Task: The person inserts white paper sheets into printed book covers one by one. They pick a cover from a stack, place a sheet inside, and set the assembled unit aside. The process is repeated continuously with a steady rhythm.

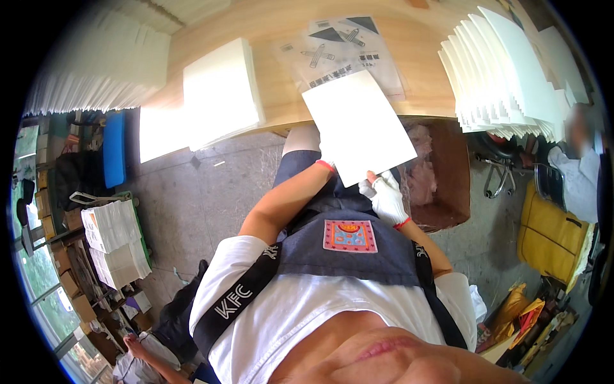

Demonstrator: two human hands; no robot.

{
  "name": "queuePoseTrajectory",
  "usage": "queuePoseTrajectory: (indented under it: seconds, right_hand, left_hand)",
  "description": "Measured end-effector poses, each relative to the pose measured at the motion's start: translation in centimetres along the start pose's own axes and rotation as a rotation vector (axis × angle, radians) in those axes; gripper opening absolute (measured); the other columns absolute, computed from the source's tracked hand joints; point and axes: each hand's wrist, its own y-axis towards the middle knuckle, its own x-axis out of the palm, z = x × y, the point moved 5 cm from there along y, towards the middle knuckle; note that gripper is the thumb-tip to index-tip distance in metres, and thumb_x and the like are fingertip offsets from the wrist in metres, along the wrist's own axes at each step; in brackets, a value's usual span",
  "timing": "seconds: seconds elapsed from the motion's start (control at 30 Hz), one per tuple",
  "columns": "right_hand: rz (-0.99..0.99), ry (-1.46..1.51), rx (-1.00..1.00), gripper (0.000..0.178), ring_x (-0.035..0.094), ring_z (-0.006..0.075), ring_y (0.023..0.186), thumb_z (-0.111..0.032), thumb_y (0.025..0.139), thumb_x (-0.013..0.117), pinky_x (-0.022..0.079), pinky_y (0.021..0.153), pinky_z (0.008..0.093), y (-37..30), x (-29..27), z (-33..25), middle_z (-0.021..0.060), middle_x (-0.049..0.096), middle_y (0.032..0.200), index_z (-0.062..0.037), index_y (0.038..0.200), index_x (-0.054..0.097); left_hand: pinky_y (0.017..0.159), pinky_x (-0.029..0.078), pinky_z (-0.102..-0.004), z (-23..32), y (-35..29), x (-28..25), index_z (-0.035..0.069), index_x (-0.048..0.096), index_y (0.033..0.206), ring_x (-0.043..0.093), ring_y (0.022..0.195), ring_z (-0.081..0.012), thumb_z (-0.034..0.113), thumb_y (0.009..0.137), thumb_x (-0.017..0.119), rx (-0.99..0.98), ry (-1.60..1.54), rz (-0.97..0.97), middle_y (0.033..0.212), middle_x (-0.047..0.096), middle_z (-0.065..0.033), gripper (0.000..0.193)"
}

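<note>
A white sheet or thin pad of paper (359, 125) is tilted over my lap, its far end overlapping the wooden table's front edge. My right hand (385, 195), in a white glove with the thumb tip bare, pinches the near edge, thumb on top. At the left edge is my left hand (325, 153), also gloved; its fingers are hidden behind the paper, which it appears to hold. Just beyond the paper, clear printed plastic bags (348, 48) with pencil drawings lie on the table (268, 70). A white paper stack (220, 89) lies to the left.
Tall white paper stacks (109, 54) stand far left; fanned white stacks (495, 77) stand at right. Below the table is a brown cardboard box (451, 185) with pinkish plastic. Paper bundles (115, 243) sit at left, a yellow chair (553, 237) at right. Other people are at lower left and far right.
</note>
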Motion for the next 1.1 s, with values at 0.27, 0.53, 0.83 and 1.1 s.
queuePoseTrajectory:
  seconds: [0.27, 0.53, 0.83, 1.1]
  right_hand:
    - [-0.023, -0.07, -0.07, 0.026, 0.064, 0.0211, 0.065, -0.012, 0.093, 0.043, 0.056, 0.056, 0.0309, 1.9, 2.8, -0.3, 0.0136, 0.06, 0.089, -0.0047, 0.118, 0.038]
    - [0.021, 0.082, -0.026, 0.026, 0.064, 0.0223, 0.068, -0.012, 0.093, 0.045, 0.057, 0.058, 0.0335, 1.3, 1.0, 0.9, 0.0136, 0.06, 0.089, -0.0046, 0.117, 0.039]
    - [0.063, 0.264, 0.057, 0.019, 0.059, 0.0326, 0.091, -0.006, 0.09, 0.045, 0.054, 0.077, 0.0447, 11.8, 4.4, -0.4, 0.0151, 0.05, 0.095, -0.0006, 0.108, 0.04]
    - [-0.132, -0.622, 0.067, 0.023, 0.056, 0.0106, 0.048, -0.026, 0.092, 0.049, 0.042, 0.042, 0.0238, 10.2, 5.3, -4.6, 0.0036, 0.058, 0.061, -0.0048, 0.093, 0.059]
  left_hand:
    - [0.071, 0.053, -0.0318, -1.9, 0.0, -3.6, 0.003, 0.047, 0.116, 0.061, 0.083, -0.0189, 0.011, 0.085, 0.055, -0.116, 0.089, -0.02, 0.099, 0.061, -0.0119, 0.033]
    - [0.068, 0.053, -0.0311, -2.9, -0.7, -5.0, 0.0, 0.054, 0.107, 0.062, 0.079, -0.0186, 0.016, 0.084, 0.058, 0.025, 0.433, -0.099, 0.095, 0.063, -0.0119, 0.028]
    - [0.059, 0.051, -0.0274, -2.1, -2.2, -3.1, -0.001, 0.063, 0.087, 0.062, 0.064, -0.0157, 0.014, 0.082, 0.057, -0.184, 0.293, 0.027, 0.074, 0.065, -0.0082, 0.016]
    - [0.068, 0.054, -0.0348, 2.6, -2.5, -5.1, 0.002, 0.051, 0.105, 0.063, 0.081, -0.0249, 0.025, 0.089, 0.055, -0.485, -0.042, -0.023, 0.098, 0.061, -0.0117, 0.028]
